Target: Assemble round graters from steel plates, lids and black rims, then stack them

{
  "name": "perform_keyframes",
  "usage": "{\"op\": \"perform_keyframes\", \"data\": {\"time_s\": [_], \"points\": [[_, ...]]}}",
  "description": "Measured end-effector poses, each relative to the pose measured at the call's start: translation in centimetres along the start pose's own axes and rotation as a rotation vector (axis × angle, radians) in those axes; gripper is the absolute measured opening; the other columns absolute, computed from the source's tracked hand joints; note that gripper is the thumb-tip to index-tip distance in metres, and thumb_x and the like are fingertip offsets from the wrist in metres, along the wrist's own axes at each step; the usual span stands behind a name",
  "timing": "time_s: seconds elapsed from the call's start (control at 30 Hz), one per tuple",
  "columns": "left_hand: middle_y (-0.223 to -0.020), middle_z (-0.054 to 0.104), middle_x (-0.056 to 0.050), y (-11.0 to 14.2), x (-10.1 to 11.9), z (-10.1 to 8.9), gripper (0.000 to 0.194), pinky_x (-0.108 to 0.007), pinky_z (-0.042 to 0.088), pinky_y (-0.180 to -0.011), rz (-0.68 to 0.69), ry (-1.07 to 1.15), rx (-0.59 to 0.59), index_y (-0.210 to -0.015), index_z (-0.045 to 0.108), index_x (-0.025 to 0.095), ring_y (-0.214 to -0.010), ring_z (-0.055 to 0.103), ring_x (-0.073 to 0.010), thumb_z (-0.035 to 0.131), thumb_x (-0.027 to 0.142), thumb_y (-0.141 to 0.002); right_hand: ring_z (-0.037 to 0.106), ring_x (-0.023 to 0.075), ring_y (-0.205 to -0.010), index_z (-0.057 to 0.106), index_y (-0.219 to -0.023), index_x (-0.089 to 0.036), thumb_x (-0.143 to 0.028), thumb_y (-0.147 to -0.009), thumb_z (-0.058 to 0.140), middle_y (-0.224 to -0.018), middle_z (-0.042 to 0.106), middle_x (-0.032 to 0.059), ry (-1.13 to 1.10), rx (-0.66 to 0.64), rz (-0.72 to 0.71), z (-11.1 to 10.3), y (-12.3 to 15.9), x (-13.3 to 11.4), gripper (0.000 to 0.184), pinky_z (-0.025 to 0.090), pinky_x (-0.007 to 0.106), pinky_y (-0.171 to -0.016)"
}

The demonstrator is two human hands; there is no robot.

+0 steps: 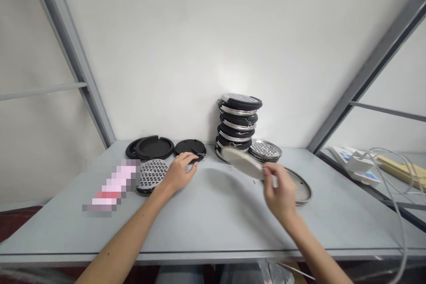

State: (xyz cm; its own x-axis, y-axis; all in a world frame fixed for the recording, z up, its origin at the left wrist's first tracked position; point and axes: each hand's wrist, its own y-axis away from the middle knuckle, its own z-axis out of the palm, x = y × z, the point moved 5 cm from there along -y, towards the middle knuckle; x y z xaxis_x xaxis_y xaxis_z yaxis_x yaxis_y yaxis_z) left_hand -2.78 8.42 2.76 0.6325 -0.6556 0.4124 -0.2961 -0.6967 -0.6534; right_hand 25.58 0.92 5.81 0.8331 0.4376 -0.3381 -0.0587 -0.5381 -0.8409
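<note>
My right hand pinches the edge of a thin, pale round disc, which is tilted in the air and smeared by motion. Below and right of that hand lies a low stack of silver-rimmed round plates, partly hidden by it. My left hand is low over the table, thumb and fingers a little apart. Its fingertips are at the front edge of a black round base with a wire clip; whether they touch it I cannot tell. A perforated grater disc lies left of this hand.
A tall stack of black and silver round graters stands near the wall. Right of it are perforated metal discs. Black rings lie back left, a pixelated pink item in front. Cables and a white box sit far right.
</note>
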Motion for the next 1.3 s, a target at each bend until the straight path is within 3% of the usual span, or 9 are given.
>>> {"op": "perform_keyframes", "data": {"time_s": [0.1,0.23,0.4,0.53,0.6,0.67,0.83,1.0,1.3], "points": [[-0.107,0.064,-0.007,-0.1,-0.4,-0.5,0.025,-0.038,0.047,-0.093,-0.004,0.028,0.05,-0.108,0.062,0.02,-0.102,0.059,-0.0205,0.044,0.019,-0.091,0.06,0.0213,-0.083,0.057,-0.096,-0.022,-0.022,-0.094,0.041,-0.091,0.064,0.0106,-0.178,-0.231,-0.214,4.3,1.1,-3.7,0.016,0.049,0.035,-0.074],[-0.105,0.066,-0.007,-0.1,-1.1,-0.1,0.028,-0.034,0.048,-0.09,-0.026,0.057,-0.012,-0.107,0.063,0.019,-0.099,0.061,-0.0195,0.04,0.016,-0.092,0.058,0.0211,-0.085,0.056,-0.096,-0.021,-0.019,-0.094,0.041,-0.09,0.064,0.0095,-0.265,-0.4,-0.328,8.2,1.6,-5.2,0.015,0.048,0.036,-0.077],[-0.101,0.067,-0.005,0.7,-0.5,1.5,0.026,-0.031,0.049,-0.085,-0.044,0.051,-0.223,-0.107,0.064,0.022,-0.093,0.063,-0.0187,0.043,0.02,-0.093,0.057,0.0222,-0.09,0.059,-0.094,-0.021,-0.024,-0.092,0.043,-0.094,0.064,0.0096,-0.335,-0.632,-0.387,9.8,2.0,-4.6,0.016,0.046,0.038,-0.08],[-0.098,0.066,-0.005,1.2,0.6,2.6,0.022,-0.031,0.049,-0.083,-0.005,0.028,-0.319,-0.102,0.067,0.021,-0.091,0.062,-0.0191,0.048,0.019,-0.091,0.059,0.0209,-0.084,0.064,-0.075,-0.022,-0.029,-0.088,0.05,-0.082,0.066,0.006,-0.369,-0.82,-0.489,10.5,1.8,-4.3,0.02,0.046,0.038,-0.082],[-0.1,0.066,-0.005,1.3,0.8,2.8,0.021,-0.033,0.048,-0.087,0.028,0.02,-0.308,-0.101,0.067,0.021,-0.096,0.06,-0.0205,0.051,0.017,-0.088,0.059,0.0193,-0.076,0.064,-0.068,-0.022,-0.03,-0.09,0.048,-0.072,0.065,0.0051,-0.354,-0.828,-0.435,11.3,1.1,-3.5,0.029,0.047,0.036,-0.079],[-0.105,0.065,-0.006,1.2,0.6,2.7,0.021,-0.036,0.047,-0.093,0.038,0.008,-0.271,-0.102,0.067,0.021,-0.103,0.057,-0.0222,0.054,0.016,-0.086,0.059,0.02,-0.077,0.066,-0.071,-0.021,-0.029,-0.092,0.044,-0.075,0.066,0.0067,-0.321,-0.739,-0.34,12.1,0.4,-2.3,0.031,0.047,0.037,-0.078],[-0.11,0.063,-0.006,1.3,-0.3,2.6,0.032,-0.033,0.048,-0.09,-0.025,0.023,-0.307,-0.113,0.063,0.021,-0.099,0.061,-0.0202,0.053,0.013,-0.083,0.057,0.0253,-0.106,0.068,-0.102,-0.019,-0.026,-0.088,0.051,-0.113,0.065,0.0121,-0.287,-0.621,-0.252,12.7,0.7,-0.4,0.023,0.045,0.042,-0.091],[-0.1,0.066,-0.005,1.6,0.5,2.9,0.037,-0.029,0.05,-0.083,0.032,0.052,-0.372,-0.113,0.063,0.021,-0.089,0.063,-0.0181,0.05,0.007,-0.081,0.062,0.0183,-0.072,0.07,-0.083,-0.021,-0.024,-0.091,0.043,-0.078,0.07,0.0043,-0.29,-0.822,-0.129,12.6,1.6,0.1,0.028,0.047,0.032,-0.072],[-0.11,0.067,-0.005,1.9,0.6,3.6,0.048,-0.031,0.05,-0.089,0.074,0.08,-0.368,-0.117,0.061,0.022,-0.098,0.064,-0.019,0.047,0.0,-0.077,0.06,0.0167,-0.066,0.067,-0.077,-0.02,-0.027,-0.09,0.043,-0.074,0.07,0.0031,-0.27,-0.803,-0.031,12.8,1.3,1.0,0.028,0.043,0.027,-0.066]]}}
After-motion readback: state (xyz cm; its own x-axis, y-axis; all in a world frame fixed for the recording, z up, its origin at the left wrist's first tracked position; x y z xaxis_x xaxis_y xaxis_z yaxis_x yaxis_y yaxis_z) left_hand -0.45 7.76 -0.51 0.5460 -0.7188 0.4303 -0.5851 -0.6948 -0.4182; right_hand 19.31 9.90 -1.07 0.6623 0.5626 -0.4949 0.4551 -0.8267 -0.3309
